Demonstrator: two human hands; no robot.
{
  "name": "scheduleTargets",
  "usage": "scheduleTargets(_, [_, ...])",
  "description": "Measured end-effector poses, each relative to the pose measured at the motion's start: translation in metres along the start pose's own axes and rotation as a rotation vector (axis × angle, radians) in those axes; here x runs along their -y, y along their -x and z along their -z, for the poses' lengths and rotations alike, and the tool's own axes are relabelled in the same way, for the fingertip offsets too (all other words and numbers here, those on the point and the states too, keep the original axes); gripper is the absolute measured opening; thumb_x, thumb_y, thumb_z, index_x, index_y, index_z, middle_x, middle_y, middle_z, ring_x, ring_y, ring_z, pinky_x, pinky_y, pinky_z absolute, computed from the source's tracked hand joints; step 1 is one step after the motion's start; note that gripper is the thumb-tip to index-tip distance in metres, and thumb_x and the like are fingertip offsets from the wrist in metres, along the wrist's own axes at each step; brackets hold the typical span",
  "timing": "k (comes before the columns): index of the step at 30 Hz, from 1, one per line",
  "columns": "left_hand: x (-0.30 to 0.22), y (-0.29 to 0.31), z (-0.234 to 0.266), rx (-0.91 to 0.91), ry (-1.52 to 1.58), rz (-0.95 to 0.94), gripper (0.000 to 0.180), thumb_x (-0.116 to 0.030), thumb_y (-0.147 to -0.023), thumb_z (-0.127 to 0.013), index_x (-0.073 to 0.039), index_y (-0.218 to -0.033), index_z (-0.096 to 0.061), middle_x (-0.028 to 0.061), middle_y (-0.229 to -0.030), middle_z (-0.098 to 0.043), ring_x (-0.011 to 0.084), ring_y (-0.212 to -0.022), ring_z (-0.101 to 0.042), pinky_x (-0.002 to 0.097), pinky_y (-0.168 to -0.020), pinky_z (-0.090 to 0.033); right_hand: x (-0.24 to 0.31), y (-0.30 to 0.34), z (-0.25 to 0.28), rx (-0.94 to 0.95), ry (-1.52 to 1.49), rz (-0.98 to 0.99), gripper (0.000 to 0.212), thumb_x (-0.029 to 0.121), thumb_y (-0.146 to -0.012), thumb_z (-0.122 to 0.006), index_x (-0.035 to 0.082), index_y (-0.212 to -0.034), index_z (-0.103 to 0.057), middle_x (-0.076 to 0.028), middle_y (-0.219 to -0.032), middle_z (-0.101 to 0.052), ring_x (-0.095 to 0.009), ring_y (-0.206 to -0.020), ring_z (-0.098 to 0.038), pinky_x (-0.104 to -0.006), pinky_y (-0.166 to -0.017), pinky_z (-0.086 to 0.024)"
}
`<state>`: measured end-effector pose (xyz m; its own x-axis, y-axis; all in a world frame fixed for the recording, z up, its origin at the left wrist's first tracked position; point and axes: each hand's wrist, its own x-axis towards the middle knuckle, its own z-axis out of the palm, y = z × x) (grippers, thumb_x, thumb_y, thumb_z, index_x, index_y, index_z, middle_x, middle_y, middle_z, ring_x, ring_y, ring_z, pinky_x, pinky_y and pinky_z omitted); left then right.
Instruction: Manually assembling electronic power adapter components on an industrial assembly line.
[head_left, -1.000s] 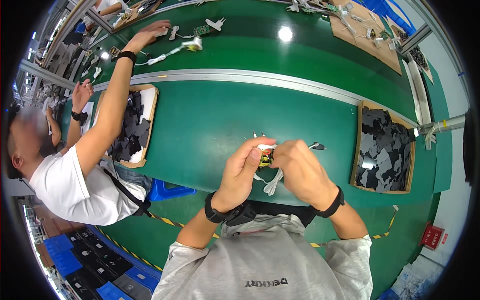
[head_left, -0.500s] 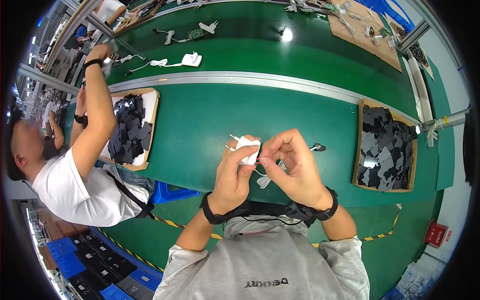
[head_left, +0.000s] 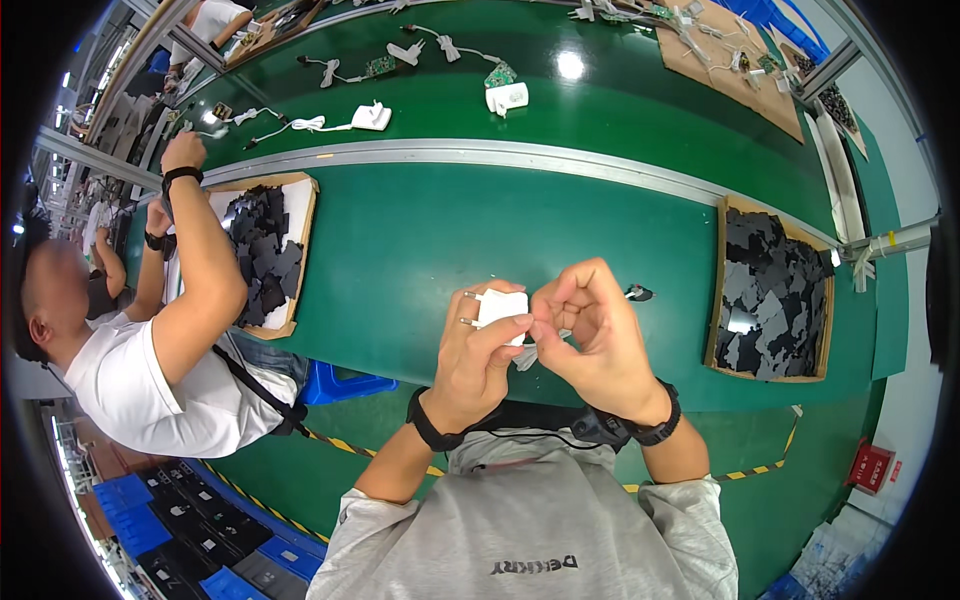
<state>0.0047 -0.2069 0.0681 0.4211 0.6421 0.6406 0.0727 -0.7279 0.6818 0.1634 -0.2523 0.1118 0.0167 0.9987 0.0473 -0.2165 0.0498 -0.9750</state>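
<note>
My left hand (head_left: 470, 355) is closed around a white plug adapter (head_left: 503, 312), whose two metal pins point left. At the adapter's right side is my right hand (head_left: 598, 335), with thumb and forefinger pinched together against its edge. Whatever lies between those fingertips is hidden. A bundled white cable (head_left: 528, 357) shows partly beneath my hands. Its dark connector end (head_left: 638, 293) lies on the green table just past my right hand.
Shallow boxes of dark grey sheet pieces stand left (head_left: 265, 255) and right (head_left: 770, 290). Beyond a metal rail (head_left: 450, 152), a green belt carries a white adapter with circuit board (head_left: 507, 97) and a white charger (head_left: 371, 117). At left, a co-worker (head_left: 170, 340) reaches toward the belt.
The adapter has turned slightly, and the red wire seen at my right fingertips is now out of sight. Belt items have shifted left, with another adapter appearing there. The co-worker's arm has moved.
</note>
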Motion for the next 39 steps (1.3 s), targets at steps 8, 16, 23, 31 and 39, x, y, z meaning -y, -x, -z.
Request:
scheduleTargets(8, [0.004,0.001,-0.001,-0.007,-0.073,-0.011,0.025,-0.01,-0.094,-0.057,-0.008,-0.119,-0.053,0.0234,-0.11,-0.059,0.0358,-0.098,-0.058,0.043,-0.079,-0.048,-0.006,-0.003,0.005,0.082,-0.063,-0.127,0.03,-0.009,-0.086,-0.061,0.005,-0.106,-0.044,-0.006,-0.102,-0.054,-0.01,-0.092,-0.056,-0.0245,-0.08,-0.048])
scheduleTargets(16, [-0.002,0.01,-0.003,0.02,0.154,0.23,0.032,-0.016,-0.099,-0.055,-0.005,-0.129,-0.05,0.0213,-0.115,-0.057,0.0333,-0.103,-0.058,0.0409,-0.086,-0.048,-0.02,-0.014,0.009,0.079,0.263,0.04,0.038,-0.002,-0.087,-0.063,0.007,-0.119,-0.045,-0.008,-0.13,-0.047,-0.015,-0.117,-0.048,-0.0279,-0.09,-0.043])
scheduleTargets(23, [0.005,-0.001,0.009,0.17,0.528,0.507,0.035,-0.012,-0.098,-0.058,-0.001,-0.131,-0.05,0.0143,-0.122,-0.058,0.0216,-0.111,-0.059,0.0339,-0.094,-0.047,-0.013,-0.01,0.016,0.15,0.147,0.068,0.048,0.0,-0.087,-0.064,0.007,-0.131,-0.047,-0.013,-0.148,-0.04,-0.024,-0.132,-0.044,-0.0347,-0.099,-0.043])
scheduleTargets(31, [0.007,0.005,0.005,0.099,0.568,0.654,0.032,0.001,-0.096,-0.057,-0.001,-0.128,-0.054,0.0072,-0.109,-0.065,0.0129,-0.101,-0.061,0.0272,-0.085,-0.05,-0.02,-0.008,0.01,0.085,0.41,0.205,0.038,-0.008,-0.083,-0.065,0.001,-0.119,-0.059,-0.019,-0.137,-0.054,-0.031,-0.123,-0.056,-0.0394,-0.099,-0.05])
scheduleTargets(39, [0.003,-0.011,0.005,0.061,0.737,0.782,0.031,-0.009,-0.097,-0.06,0.002,-0.127,-0.056,0.0098,-0.109,-0.068,0.0128,-0.098,-0.064,0.0258,-0.083,-0.052,-0.025,-0.005,0.017,-0.018,0.539,0.289,0.03,-0.004,-0.081,-0.07,0.001,-0.11,-0.064,-0.018,-0.13,-0.06,-0.03,-0.107,-0.066,-0.0363,-0.088,-0.056])
